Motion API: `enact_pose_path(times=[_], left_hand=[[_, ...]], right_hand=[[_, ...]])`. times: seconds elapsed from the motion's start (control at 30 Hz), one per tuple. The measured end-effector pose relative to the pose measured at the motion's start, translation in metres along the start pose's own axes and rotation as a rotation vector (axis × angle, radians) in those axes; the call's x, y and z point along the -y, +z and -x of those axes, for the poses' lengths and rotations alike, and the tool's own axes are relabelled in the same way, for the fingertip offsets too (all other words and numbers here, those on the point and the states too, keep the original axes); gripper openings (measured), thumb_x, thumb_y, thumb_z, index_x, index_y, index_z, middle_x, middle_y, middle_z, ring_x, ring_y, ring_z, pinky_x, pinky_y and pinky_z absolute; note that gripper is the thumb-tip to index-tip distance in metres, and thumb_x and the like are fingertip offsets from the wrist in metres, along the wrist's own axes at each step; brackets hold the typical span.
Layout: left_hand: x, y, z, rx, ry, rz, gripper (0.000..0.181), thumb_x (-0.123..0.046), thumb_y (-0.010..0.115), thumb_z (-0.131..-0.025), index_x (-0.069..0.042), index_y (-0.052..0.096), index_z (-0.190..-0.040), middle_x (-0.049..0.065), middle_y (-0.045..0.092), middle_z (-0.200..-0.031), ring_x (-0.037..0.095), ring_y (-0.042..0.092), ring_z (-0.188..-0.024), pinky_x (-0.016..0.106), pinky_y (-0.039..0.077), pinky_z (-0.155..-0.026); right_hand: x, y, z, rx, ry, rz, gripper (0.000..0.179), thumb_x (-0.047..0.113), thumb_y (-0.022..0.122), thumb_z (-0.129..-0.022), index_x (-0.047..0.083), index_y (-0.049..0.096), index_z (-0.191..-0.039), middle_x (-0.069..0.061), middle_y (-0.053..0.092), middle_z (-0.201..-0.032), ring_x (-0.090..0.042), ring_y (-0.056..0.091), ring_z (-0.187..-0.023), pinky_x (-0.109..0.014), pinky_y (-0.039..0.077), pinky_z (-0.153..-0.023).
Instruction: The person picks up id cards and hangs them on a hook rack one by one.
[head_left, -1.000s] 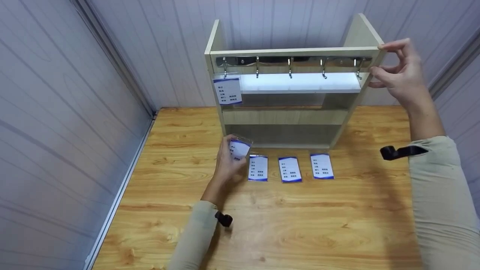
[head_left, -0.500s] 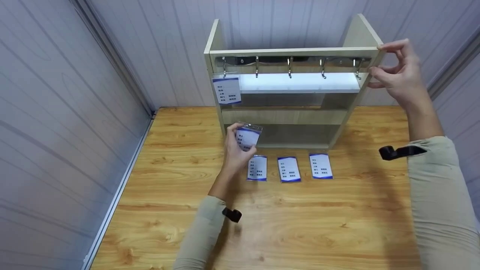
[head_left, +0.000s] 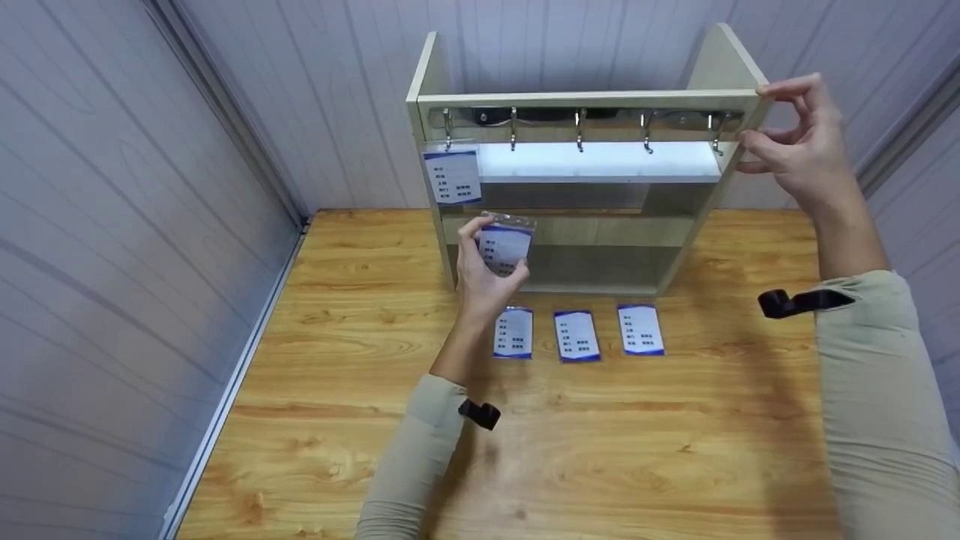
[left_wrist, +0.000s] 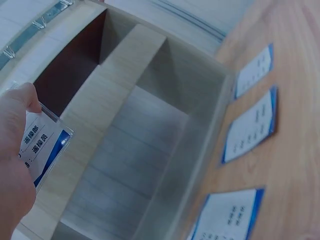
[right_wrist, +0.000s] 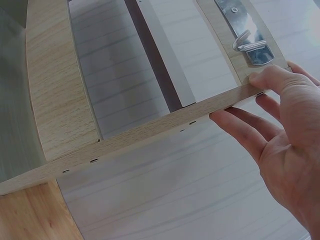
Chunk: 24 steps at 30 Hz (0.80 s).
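My left hand (head_left: 484, 281) pinches a badge card in a clear sleeve (head_left: 506, 244) by its sides, raised in front of the wooden shelf unit's (head_left: 577, 231) lower left part. The left wrist view shows that card (left_wrist: 44, 145) between thumb and palm, partly hidden by the hand. Up at the right, my right hand (head_left: 806, 142) grips the unit's side panel (right_wrist: 165, 122), thumb on the front and fingers behind. Another badge card (head_left: 453, 178) hangs from the leftmost hook (head_left: 448, 127) of the metal hook rail (head_left: 540, 118).
On the wooden table (head_left: 600, 450), three more badge cards lie in a row before the unit: left card (head_left: 514, 334), middle card (head_left: 577, 337), right card (head_left: 640, 330). Panelled walls (head_left: 112, 187) enclose the left and back. Several hooks along the rail carry nothing.
My left hand has lifted its badge card up and slightly right, from near the table to the front of the shelves. The right hand keeps its grip on the side panel.
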<state>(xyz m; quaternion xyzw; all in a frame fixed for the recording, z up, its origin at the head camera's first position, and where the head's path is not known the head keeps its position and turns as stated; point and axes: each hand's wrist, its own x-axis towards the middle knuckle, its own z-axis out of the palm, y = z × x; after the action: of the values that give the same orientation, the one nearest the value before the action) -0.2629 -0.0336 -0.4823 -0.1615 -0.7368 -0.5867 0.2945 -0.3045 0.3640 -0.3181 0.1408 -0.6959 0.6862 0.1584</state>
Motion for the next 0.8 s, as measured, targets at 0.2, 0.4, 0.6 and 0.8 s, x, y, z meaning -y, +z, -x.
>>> enact_pose_path(times=[0.2, 0.4, 0.6, 0.8], left_hand=[[-0.012, 0.004, -0.011, -0.018, 0.042, 0.009, 0.076, 0.0, 0.084, -0.083, -0.003, 0.045, -0.148, 0.026, 0.058, -0.155, 0.042, 0.062, -0.14, 0.048, 0.053, -0.119], [-0.021, 0.005, -0.021, -0.045, 0.089, 0.038, 0.075, 0.001, 0.084, -0.081, -0.001, 0.048, -0.147, 0.027, 0.058, -0.153, 0.039, 0.063, -0.133, 0.039, 0.055, -0.112], [-0.032, 0.003, -0.031, -0.053, 0.089, 0.046, 0.077, 0.002, 0.083, -0.082, -0.002, 0.049, -0.151, 0.024, 0.058, -0.155, 0.038, 0.06, -0.141, 0.039, 0.05, -0.122], [-0.042, 0.004, -0.041, -0.064, 0.107, 0.048, 0.077, 0.0, 0.083, -0.083, 0.0, 0.05, -0.152, 0.024, 0.057, -0.154, 0.037, 0.059, -0.14, 0.039, 0.047, -0.124]], right_hand=[[0.001, 0.0, 0.001, 0.007, -0.01, 0.005, 0.052, -0.02, 0.066, -0.098, 0.011, 0.059, -0.139, -0.005, 0.055, -0.142, -0.012, 0.083, -0.1, -0.029, 0.068, -0.071], [0.0, 0.002, -0.001, 0.004, -0.017, -0.03, 0.05, -0.02, 0.066, -0.096, 0.009, 0.06, -0.137, -0.007, 0.055, -0.141, -0.014, 0.085, -0.096, -0.029, 0.068, -0.068], [0.001, 0.003, -0.001, 0.009, -0.008, -0.029, 0.051, -0.021, 0.065, -0.097, 0.01, 0.06, -0.137, -0.007, 0.055, -0.143, -0.014, 0.084, -0.098, -0.03, 0.068, -0.068], [0.0, 0.004, -0.002, 0.006, -0.009, -0.04, 0.051, -0.022, 0.064, -0.097, 0.009, 0.06, -0.136, -0.008, 0.055, -0.141, -0.015, 0.085, -0.097, -0.031, 0.068, -0.067]])
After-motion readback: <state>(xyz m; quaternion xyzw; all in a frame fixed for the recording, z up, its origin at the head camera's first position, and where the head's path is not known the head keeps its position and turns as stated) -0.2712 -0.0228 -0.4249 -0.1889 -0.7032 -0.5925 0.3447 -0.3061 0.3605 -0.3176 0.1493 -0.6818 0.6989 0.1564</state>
